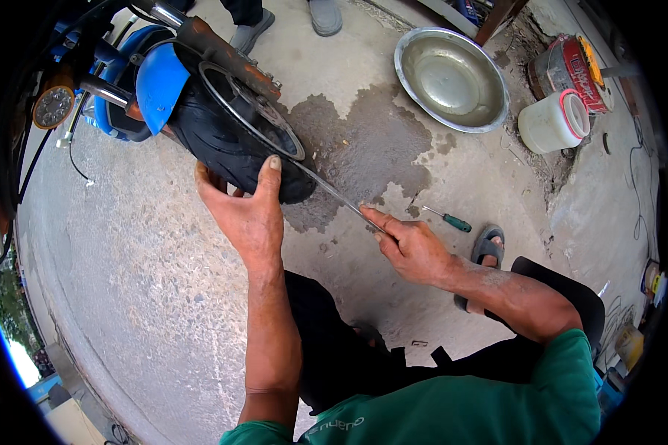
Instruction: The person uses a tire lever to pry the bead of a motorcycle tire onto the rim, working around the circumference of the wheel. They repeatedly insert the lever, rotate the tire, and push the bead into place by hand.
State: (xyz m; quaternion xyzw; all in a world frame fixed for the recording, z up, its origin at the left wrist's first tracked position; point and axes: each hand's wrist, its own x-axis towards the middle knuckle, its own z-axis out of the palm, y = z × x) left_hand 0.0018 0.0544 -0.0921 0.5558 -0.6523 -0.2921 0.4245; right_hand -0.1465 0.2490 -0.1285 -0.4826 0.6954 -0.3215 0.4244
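My left hand (245, 222) grips the black tyre (211, 148) of a wheel at upper left, thumb near the rim (295, 149) and fingers curled over the tread. My right hand (412, 248) holds a long thin metal bar (334, 193), whose far end reaches the rim beside my left thumb. The wheel sits on a fork (208, 48) with a blue mudguard (156, 89) over it. A green-handled screwdriver (456, 222) lies on the concrete just beyond my right hand.
A steel basin (416, 48) with liquid stands at upper right, beside a white bucket (542, 126) and a red container (560, 78). Another person's shoes (325, 16) show at the top. A wet patch (364, 141) darkens the floor beside the wheel. Loose cables (637, 193) lie far right.
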